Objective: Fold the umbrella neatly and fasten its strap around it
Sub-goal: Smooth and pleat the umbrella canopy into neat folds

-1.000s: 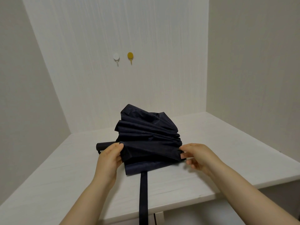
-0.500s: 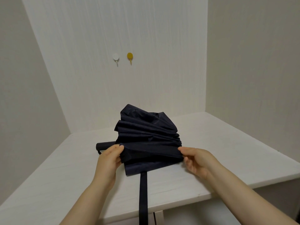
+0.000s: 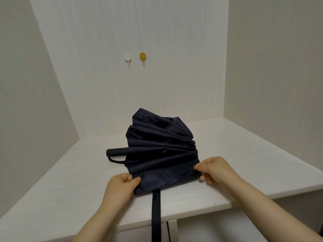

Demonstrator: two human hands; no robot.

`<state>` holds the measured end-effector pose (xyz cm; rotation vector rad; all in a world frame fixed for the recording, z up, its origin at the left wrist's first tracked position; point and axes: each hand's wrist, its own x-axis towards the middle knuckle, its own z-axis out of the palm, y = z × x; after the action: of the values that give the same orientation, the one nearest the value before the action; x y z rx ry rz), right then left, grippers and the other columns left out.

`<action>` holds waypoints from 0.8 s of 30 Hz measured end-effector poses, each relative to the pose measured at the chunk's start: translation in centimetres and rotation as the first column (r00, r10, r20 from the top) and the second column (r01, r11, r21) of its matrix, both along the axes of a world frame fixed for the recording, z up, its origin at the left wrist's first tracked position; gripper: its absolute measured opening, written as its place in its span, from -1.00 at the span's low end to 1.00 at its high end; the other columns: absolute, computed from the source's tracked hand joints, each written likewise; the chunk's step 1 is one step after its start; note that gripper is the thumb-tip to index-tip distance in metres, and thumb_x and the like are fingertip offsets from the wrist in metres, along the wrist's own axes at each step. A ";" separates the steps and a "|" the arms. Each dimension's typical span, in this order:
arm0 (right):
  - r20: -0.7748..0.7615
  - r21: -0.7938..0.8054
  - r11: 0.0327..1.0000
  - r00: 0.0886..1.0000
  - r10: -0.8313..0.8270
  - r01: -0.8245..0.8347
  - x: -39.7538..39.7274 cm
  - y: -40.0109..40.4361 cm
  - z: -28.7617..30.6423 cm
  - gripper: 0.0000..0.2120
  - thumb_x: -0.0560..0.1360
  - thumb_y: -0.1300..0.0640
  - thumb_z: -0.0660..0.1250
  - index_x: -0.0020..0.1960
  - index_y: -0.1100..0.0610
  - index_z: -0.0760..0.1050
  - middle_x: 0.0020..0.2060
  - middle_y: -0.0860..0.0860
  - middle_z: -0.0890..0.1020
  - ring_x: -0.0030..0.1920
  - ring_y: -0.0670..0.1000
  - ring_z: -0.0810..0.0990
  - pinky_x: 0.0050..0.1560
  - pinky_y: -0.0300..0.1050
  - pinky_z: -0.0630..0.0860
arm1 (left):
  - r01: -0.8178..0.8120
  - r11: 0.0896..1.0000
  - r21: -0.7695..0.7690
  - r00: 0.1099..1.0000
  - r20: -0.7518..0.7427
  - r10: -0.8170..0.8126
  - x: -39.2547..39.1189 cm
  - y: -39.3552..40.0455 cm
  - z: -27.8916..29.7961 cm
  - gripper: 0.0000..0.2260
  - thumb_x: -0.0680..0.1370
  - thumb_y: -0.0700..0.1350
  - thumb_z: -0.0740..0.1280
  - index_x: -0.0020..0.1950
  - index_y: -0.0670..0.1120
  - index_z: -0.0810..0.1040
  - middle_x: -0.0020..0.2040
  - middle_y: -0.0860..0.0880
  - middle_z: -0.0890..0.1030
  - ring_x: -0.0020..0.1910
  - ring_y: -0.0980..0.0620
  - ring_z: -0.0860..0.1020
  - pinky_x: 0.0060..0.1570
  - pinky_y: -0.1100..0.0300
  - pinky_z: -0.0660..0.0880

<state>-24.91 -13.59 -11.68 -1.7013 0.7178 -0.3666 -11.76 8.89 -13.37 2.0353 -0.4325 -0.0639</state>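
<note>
Thumb and fingers of the left hand (image 3: pixel 120 185) were pinching the near-left corner of the dark navy umbrella (image 3: pixel 160 147), right at the lowest flap of cloth. Over on the other side, the right hand (image 3: pixel 214 169) had its fingers curled onto the bunched end of that same flap, gripping the fabric. The umbrella lay on the white table (image 3: pixel 253 165), pleats fanned loosely, not yet rolled. Its strap (image 3: pixel 156 215) hung unfastened over the near table edge. The handle (image 3: pixel 116 152) stuck out left, wrist loop beneath it.
</note>
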 end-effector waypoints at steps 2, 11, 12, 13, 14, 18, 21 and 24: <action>-0.046 -0.089 0.996 0.999 -0.004 0.000 -0.1 0.0 -0.3 -0.83 0.42 0.26 0.34 -0.19 0.38 0.60 -0.50 0.13 0.57 -0.52 0.00 0.44 -0.54 -0.31 0.30 | -0.011 0.998 0.055 1.000 0.025 0.010 0.1 0.0 -0.2 -0.67 0.43 -0.20 0.39 -0.47 -0.13 0.34 -0.59 0.06 0.37 -0.50 0.05 0.32 -0.43 0.18 0.24; -0.164 -0.490 0.870 0.986 -0.031 -0.054 0.6 0.7 -1.9 -0.82 0.34 0.28 0.27 -0.41 0.13 0.38 -0.43 0.06 0.40 -0.39 0.00 0.32 -0.34 -0.18 0.27 | -0.069 0.976 0.209 0.985 0.172 0.032 -0.8 0.7 -1.2 -0.70 0.38 -0.11 0.43 0.04 -0.05 0.41 -0.40 0.02 0.55 -0.31 0.06 0.54 -0.37 0.19 0.34; -0.174 -0.518 0.852 0.984 -0.023 -0.071 0.6 0.7 -2.0 -0.84 0.35 0.28 0.25 -0.38 0.11 0.43 -0.41 0.03 0.43 -0.37 0.00 0.35 -0.31 -0.18 0.30 | -0.077 0.973 0.219 0.982 0.185 0.037 -0.8 0.8 -1.3 -0.64 0.38 -0.11 0.43 0.10 -0.05 0.39 -0.38 0.02 0.57 -0.29 0.07 0.54 -0.36 0.20 0.36; -0.193 -0.550 0.830 0.981 -0.013 -0.097 0.6 0.8 -2.0 -0.86 0.37 0.27 0.25 -0.31 0.09 0.51 -0.37 -0.01 0.47 -0.32 0.00 0.40 -0.27 -0.19 0.34 | -0.087 0.970 0.229 0.979 0.197 0.041 -0.7 0.8 -1.3 -0.59 0.38 -0.09 0.43 0.16 -0.05 0.37 -0.36 0.03 0.58 -0.27 0.08 0.55 -0.34 0.20 0.37; -0.220 -0.590 0.797 0.975 -0.007 -0.128 0.5 0.9 -1.9 -0.85 0.40 0.26 0.26 -0.18 0.07 0.57 -0.30 -0.05 0.48 -0.25 -0.01 0.45 -0.22 -0.21 0.36 | -0.095 0.967 0.238 0.976 0.213 0.044 -0.6 0.9 -1.4 -0.55 0.38 -0.07 0.43 0.21 -0.06 0.35 -0.33 0.04 0.58 -0.24 0.09 0.55 -0.31 0.20 0.38; -0.246 -0.791 0.563 0.967 0.066 -0.240 0.1 1.3 -1.6 -0.67 0.48 0.26 0.21 0.17 0.01 0.55 -0.01 -0.09 0.45 0.13 0.00 0.46 0.00 -0.22 0.37 | -0.141 0.937 0.320 0.960 0.275 0.050 -0.4 1.2 -1.4 -0.40 0.37 0.05 0.43 0.33 -0.05 0.29 0.04 0.10 0.53 0.11 0.00 0.48 0.04 0.11 0.41; -0.289 -0.828 0.451 0.943 0.165 -0.333 -0.1 1.4 -1.8 -0.60 0.50 0.30 0.13 0.22 0.01 0.54 0.29 -0.07 0.48 0.30 0.03 0.41 0.22 -0.14 0.39 | -0.128 0.910 0.395 0.963 0.268 0.019 0.1 1.3 -1.6 -0.36 0.38 0.11 0.40 0.38 -0.06 0.29 0.32 0.02 0.44 0.34 -0.04 0.34 0.25 0.06 0.33; -0.380 -0.799 0.454 0.916 0.124 -0.393 -0.3 1.0 -1.6 -0.62 0.52 0.21 0.09 0.23 -0.03 0.52 0.28 -0.11 0.52 0.28 0.00 0.45 0.21 -0.09 0.43 | -0.063 0.879 0.472 0.974 0.221 -0.049 0.6 1.7 -1.7 -0.41 0.41 0.16 0.35 0.36 -0.03 0.31 0.31 0.05 0.43 0.36 -0.01 0.29 0.35 -0.05 0.20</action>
<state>-25.19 -12.59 -13.33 -2.8668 0.4342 -0.2860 -11.18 10.59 -15.10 2.5470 -0.5982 0.0774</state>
